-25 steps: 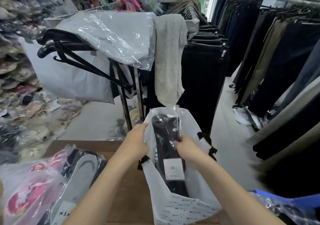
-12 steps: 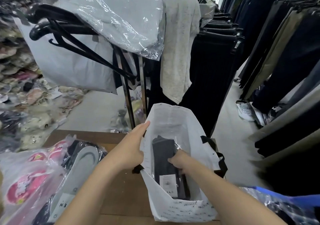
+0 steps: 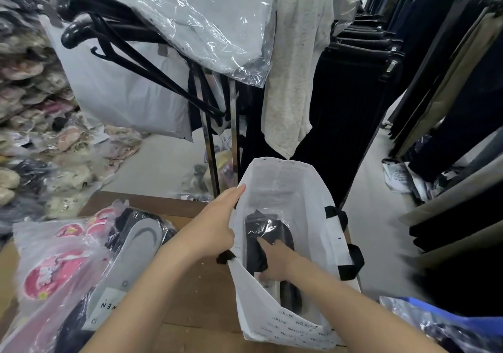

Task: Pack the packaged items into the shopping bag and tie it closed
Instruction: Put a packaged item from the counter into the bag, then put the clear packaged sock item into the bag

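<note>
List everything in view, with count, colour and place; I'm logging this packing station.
bag: one, white with black handles, open on the table's right part
black pack: one, black in clear wrap, inside the bag
insole pack: one, grey and black, table left
pink pack: one, pink and red in clear wrap, far left of the table
blue pack: one, blue, bottom right
table: one, brown wood
hangers: several, black, on the rack
wrapped garment: one, grey, draped over the rack
left hand: holds the bag's rim
right hand: inside the bag, fingers on the black pack
</note>
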